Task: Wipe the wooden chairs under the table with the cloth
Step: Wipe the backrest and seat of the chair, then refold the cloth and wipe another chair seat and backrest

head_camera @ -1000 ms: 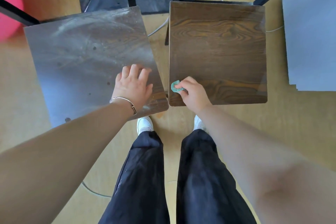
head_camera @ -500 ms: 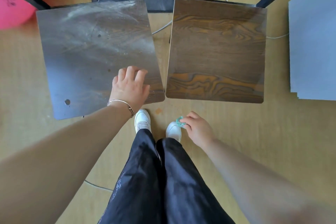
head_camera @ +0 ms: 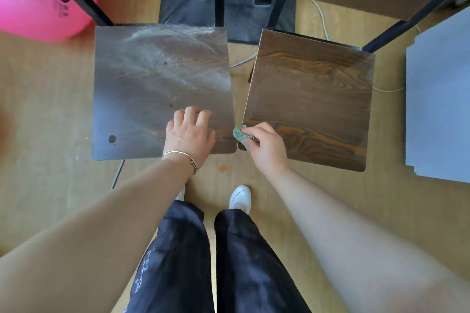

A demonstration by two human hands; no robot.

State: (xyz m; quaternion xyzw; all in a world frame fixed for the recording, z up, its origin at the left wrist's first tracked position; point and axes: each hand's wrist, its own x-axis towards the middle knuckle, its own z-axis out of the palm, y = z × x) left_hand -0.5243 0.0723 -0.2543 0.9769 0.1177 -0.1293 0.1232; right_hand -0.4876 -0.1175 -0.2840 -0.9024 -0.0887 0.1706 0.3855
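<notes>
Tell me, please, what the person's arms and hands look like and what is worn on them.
Both arms are bare as far as the view shows: there are no sleeves on the left forearm or the right forearm, and no gloves. The left hand has a thin silver-coloured metal bangle round its wrist. The right hand and its wrist show no jewellery. No rings are visible.

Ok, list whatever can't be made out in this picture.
Head view:
- Cloth: mostly hidden in the right hand's grip; only a green edge shows.
- Left seat: a patch near the front edge is covered by the left hand.
- Pink object: cut off by the left edge; its print is too small to read.
</notes>
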